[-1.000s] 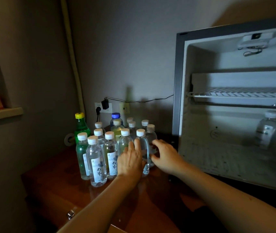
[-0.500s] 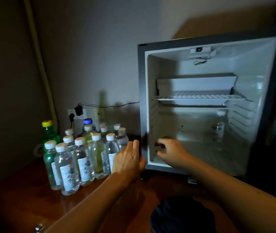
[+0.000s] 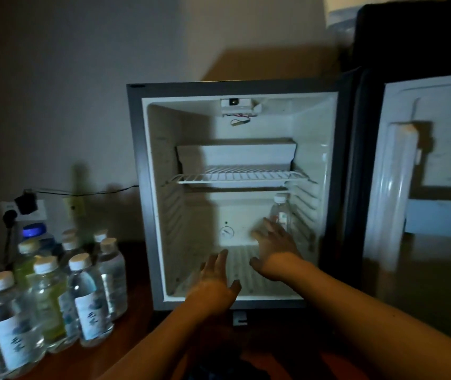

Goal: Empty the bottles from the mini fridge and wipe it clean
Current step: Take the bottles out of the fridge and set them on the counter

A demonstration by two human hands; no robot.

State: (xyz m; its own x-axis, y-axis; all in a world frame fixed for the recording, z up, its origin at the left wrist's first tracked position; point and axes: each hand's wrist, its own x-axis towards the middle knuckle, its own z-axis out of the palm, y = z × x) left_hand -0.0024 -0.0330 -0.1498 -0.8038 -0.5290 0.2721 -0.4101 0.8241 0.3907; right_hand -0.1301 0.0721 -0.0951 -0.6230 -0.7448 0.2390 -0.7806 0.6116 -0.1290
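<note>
Head view looks straight into the mini fridge (image 3: 147,187), which stands on the dark wooden table (image 3: 136,325) with its door (image 3: 424,171) swung wide to the right. Inside, a white wire shelf (image 3: 241,176) spans the upper half, and below it one clear bottle (image 3: 280,212) stands upright at the back right corner, close to the ribbed side wall. Left of the fridge a cluster of capped bottles (image 3: 46,292) crowds the table (mostly clear water, a couple yellowish, one with a blue cap). Behind them a wall socket (image 3: 24,211) holds a black plug. Both hands reach into the lower compartment: the right hand (image 3: 275,242) has its fingers spread just beside the lone bottle, whether touching it I cannot tell; the left hand (image 3: 216,278) hovers flat and relaxed above the fridge floor, holding nothing
</note>
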